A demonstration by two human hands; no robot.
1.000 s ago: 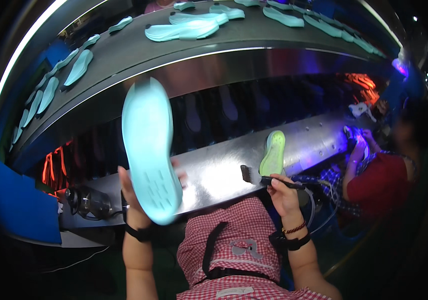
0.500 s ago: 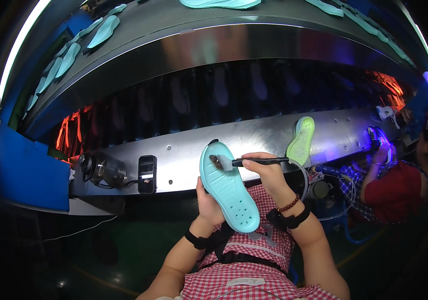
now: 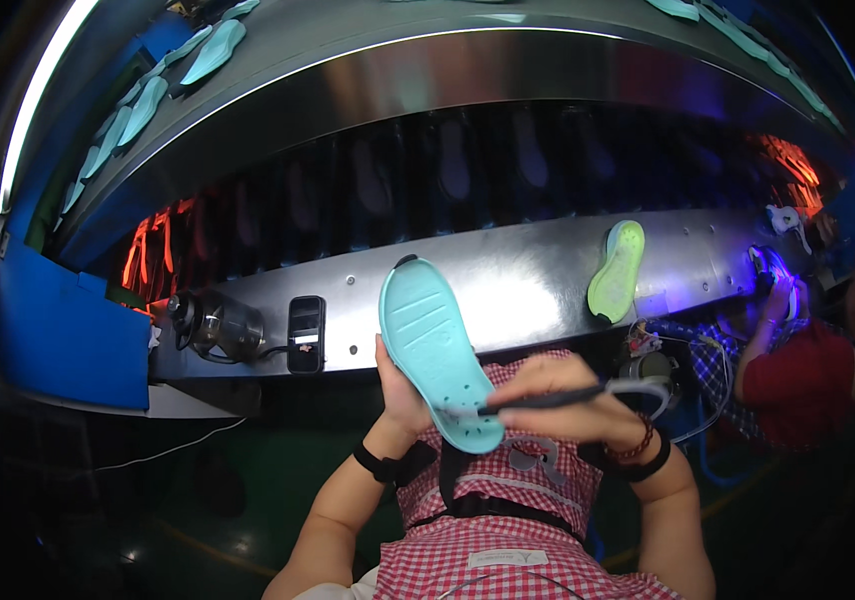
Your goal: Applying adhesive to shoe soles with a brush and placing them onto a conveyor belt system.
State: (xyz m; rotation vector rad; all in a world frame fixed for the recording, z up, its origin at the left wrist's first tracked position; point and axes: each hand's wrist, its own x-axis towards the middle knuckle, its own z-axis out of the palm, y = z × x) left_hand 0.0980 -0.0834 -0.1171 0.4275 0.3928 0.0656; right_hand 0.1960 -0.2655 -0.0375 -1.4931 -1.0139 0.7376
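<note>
The left hand (image 3: 405, 395) grips the turquoise sole (image 3: 433, 335) by its left rim, above the near edge of the desk (image 3: 508, 280). The sole is probably light and springy; handle by the rim. The right hand (image 3: 573, 402) grips a black-handled brush (image 3: 555, 397) at the sole's lower end.

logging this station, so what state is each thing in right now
turquoise sole, held, holed face up
left hand, closed on the turquoise sole's edge
right hand, blurred, closed on the brush
brush, blurred, tip at the sole's holed end
green sole, lying on the metal bench
jug, on the bench, contents unclear
</note>
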